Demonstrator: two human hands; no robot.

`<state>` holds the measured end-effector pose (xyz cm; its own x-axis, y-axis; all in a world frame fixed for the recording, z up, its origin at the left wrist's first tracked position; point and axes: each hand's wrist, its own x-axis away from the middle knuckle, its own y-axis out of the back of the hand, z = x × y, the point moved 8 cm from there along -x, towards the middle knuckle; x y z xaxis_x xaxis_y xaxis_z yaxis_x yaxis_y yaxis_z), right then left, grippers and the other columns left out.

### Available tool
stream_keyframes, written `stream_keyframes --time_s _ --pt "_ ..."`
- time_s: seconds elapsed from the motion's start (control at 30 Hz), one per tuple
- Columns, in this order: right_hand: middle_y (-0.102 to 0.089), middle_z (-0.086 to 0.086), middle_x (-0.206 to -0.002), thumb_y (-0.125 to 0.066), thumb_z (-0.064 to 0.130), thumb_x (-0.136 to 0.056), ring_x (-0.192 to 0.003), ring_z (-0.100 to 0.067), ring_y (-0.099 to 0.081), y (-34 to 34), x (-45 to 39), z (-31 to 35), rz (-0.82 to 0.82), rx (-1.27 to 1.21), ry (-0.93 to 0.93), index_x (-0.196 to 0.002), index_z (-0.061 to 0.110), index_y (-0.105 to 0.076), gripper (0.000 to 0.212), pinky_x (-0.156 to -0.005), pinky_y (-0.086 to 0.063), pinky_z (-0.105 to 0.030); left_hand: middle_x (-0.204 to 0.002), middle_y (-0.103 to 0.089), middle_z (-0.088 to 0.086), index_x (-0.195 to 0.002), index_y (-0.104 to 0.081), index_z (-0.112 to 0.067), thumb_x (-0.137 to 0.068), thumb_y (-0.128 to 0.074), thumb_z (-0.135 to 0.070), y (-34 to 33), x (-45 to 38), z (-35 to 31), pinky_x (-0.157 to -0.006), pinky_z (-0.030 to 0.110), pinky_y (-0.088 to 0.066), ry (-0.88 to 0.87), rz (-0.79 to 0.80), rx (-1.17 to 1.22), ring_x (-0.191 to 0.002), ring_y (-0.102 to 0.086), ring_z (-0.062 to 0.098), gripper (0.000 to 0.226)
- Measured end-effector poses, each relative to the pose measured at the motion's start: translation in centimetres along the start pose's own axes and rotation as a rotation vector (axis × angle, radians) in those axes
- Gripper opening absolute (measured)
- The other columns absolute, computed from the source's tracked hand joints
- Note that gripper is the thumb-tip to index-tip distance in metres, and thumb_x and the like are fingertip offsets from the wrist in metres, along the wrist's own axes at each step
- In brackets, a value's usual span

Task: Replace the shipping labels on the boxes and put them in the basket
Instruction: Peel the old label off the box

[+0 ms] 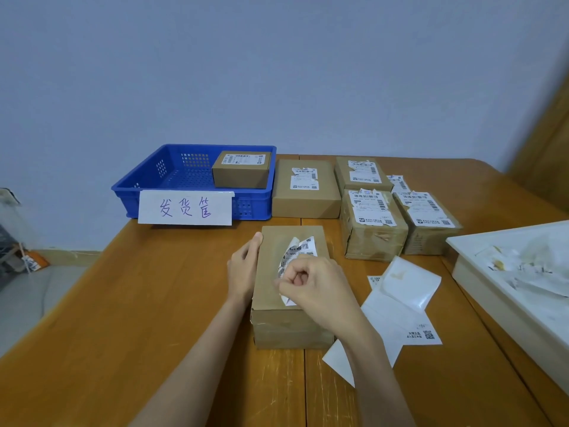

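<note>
A brown cardboard box (pixel 271 322) lies in front of me on the wooden table. My left hand (pixel 243 269) rests flat against its left side. My right hand (pixel 314 285) pinches the old white shipping label (pixel 300 249), which is partly peeled up and curled off the box top. A blue basket (pixel 172 177) with a handwritten paper sign stands at the back left and holds one labelled box (pixel 241 169). Several more boxes with torn labels (pixel 304 189) (pixel 372 223) stand at the back right.
Fresh label sheets and a backing paper (pixel 406 300) lie right of the box. A white tray (pixel 505 291) with paper scraps sits at the right edge. Loose label pieces (pixel 398 181) lie behind the right boxes. The wall is close behind the table.
</note>
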<state>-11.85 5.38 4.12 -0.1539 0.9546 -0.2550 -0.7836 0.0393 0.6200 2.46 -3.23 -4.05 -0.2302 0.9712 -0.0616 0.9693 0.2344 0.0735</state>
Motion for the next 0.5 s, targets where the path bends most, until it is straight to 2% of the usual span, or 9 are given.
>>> stream_keyframes --time_s 0.1,0.27,0.33,0.4,0.5 --pt "-0.049 0.01 -0.058 -0.072 0.028 -0.083 -0.057 -0.003 -0.045 0.27 0.0 -0.01 -0.021 -0.017 0.003 -0.058 0.018 -0.058 0.03 -0.057 -0.034 -0.013 -0.066 -0.052 0.003 -0.071 -0.058 -0.002 -0.1 -0.05 -0.046 -0.07 0.2 -0.22 -0.066 0.032 -0.034 -0.002 -0.003 0.013 -0.067 -0.044 0.013 0.054" --pt "-0.052 0.006 -0.057 -0.068 0.05 -0.081 -0.057 -0.004 -0.046 0.53 0.31 0.33 -0.067 -0.038 0.001 -0.055 0.024 -0.052 0.039 -0.059 -0.036 -0.014 -0.06 -0.055 -0.006 -0.067 -0.06 -0.015 -0.101 -0.05 -0.044 -0.12 0.18 -0.24 -0.062 0.03 -0.036 -0.012 0.006 0.003 -0.063 -0.047 0.011 0.046" --pt "-0.052 0.009 -0.063 -0.072 0.043 -0.077 -0.06 -0.005 -0.047 0.3 0.56 0.43 -0.042 0.015 0.006 -0.057 0.025 -0.052 0.034 -0.058 -0.038 -0.015 -0.06 -0.056 -0.006 -0.066 -0.059 -0.017 -0.101 -0.05 -0.044 -0.03 0.1 -0.07 -0.064 0.032 -0.037 -0.004 -0.002 0.008 -0.063 -0.048 0.011 0.045" --pt "-0.051 0.011 -0.073 -0.073 0.029 -0.076 -0.065 -0.005 -0.048 0.04 0.68 0.4 -0.007 0.054 0.006 -0.06 0.027 -0.052 0.026 -0.06 -0.039 -0.015 -0.054 -0.048 -0.008 -0.059 -0.05 -0.019 -0.1 -0.05 -0.045 -0.04 0.19 -0.14 -0.063 0.032 -0.033 0.006 -0.007 0.013 -0.058 -0.041 0.01 0.049" --pt "-0.049 0.013 -0.08 -0.071 0.017 -0.078 -0.074 0.001 -0.049 0.32 0.72 0.17 -0.015 0.01 -0.017 -0.06 0.031 -0.052 0.029 -0.063 -0.04 -0.012 -0.049 -0.044 -0.013 -0.048 -0.045 -0.026 -0.101 -0.049 -0.044 -0.24 0.34 -0.33 -0.059 0.03 -0.031 0.008 0.008 0.003 -0.053 -0.038 0.007 0.056"
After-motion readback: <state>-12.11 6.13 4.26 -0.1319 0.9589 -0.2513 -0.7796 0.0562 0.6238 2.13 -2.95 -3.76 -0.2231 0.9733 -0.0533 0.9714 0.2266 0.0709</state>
